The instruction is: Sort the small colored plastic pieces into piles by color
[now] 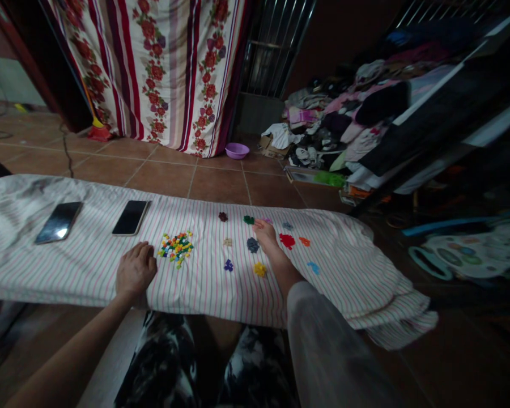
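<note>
On the surface [348, 260], the mixed pile [177, 247] lay at two o'clock from the nearer left hand [136, 267], the green pile [248, 219] at ten o'clock just beside the right hand [265, 231], and whether either hand gripped anything could not be told.

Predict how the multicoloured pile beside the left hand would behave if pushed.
The multicoloured pile would probably scatter, since its small pieces look loose. Tiny as they look, they seem light. Wrinkles in the striped cloth might catch some.
</note>
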